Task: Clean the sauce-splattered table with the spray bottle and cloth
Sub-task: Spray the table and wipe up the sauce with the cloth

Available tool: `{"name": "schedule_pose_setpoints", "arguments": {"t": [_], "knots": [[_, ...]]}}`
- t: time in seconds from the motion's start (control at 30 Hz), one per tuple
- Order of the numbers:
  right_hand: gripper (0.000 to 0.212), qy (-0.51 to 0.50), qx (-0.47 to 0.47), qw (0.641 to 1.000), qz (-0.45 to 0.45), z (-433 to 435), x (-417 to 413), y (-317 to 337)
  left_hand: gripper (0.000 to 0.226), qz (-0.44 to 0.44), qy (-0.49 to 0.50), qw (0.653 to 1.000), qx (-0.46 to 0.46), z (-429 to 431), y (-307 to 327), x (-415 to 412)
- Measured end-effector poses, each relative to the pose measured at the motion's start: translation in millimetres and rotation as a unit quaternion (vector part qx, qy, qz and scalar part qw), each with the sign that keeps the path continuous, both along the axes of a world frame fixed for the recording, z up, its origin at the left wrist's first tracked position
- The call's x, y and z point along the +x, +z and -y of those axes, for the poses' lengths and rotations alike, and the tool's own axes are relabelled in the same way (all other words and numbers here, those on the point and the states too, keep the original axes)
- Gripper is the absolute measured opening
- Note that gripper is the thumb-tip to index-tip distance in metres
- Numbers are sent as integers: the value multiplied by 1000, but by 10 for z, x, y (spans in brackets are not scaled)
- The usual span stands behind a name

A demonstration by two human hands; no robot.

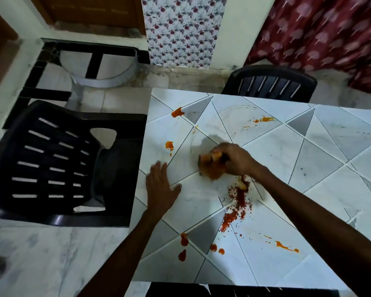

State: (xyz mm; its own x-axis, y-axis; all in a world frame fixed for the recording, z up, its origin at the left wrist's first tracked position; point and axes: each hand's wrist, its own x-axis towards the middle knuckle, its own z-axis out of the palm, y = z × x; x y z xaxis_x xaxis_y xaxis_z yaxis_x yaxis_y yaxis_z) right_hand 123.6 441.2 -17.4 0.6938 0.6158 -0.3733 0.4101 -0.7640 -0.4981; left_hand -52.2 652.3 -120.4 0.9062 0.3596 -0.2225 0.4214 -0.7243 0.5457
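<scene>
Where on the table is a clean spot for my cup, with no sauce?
The right side of the white tile-patterned table, beyond the right forearm, looks mostly bare. Crowded: the middle, where the right hand holds the orange-stained cloth beside red flakes, and the near edge with orange sauce blobs.

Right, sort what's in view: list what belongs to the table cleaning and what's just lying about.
Job in hand:
cloth, gripped by the right hand
left hand, flat on the table
sauce splatters

Just lying about:
black chair at left
second chair at the far side
red curtain
floral wall panel
</scene>
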Motion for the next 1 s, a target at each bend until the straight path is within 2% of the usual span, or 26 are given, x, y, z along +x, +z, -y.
{"name": "schedule_pose_setpoints", "arguments": {"t": [0.07, 0.17, 0.23, 0.3, 0.4, 0.47, 0.57, 0.73, 0.87, 1.0], "knots": [[43, -60, 5, 998, 32, -325, 324, -20, 104, -30, -24, 999, 20, 27, -39, -16], [40, -101, -36, 990, 96, -790, 761, -202, 111, -45, -45, 997, 39, 28, -103, -27], [46, -83, -86, 989, 92, -974, 870, -322, 114, -44, -42, 997, 37, 9, -115, -25], [54, -21, -138, 985, 106, -1004, 833, -423, 114, -41, -37, 998, 38, 16, -113, -16], [66, 47, -154, 975, 152, -824, 536, -506, 112, -42, -35, 998, 42, 31, -107, -21], [63, 69, -145, 975, 155, -609, 234, -539, 112, -43, -35, 997, 44, 38, -100, -20], [55, 83, -118, 978, 148, -196, -250, -574, 111, -56, -34, 997, 40, 62, -74, 2], [66, 90, -106, 980, 140, 413, -965, -647, 93, -19, -50, 998, 30, 254, 4, 5], [55, 62, -95, 985, 131, 725, -1194, -636, 81, 31, -98, 995, 6, 567, 87, 27], [56, -59, -48, 992, 97, 875, -961, -341, 80, 23, -188, 982, -4, 779, 31, 23]]}}
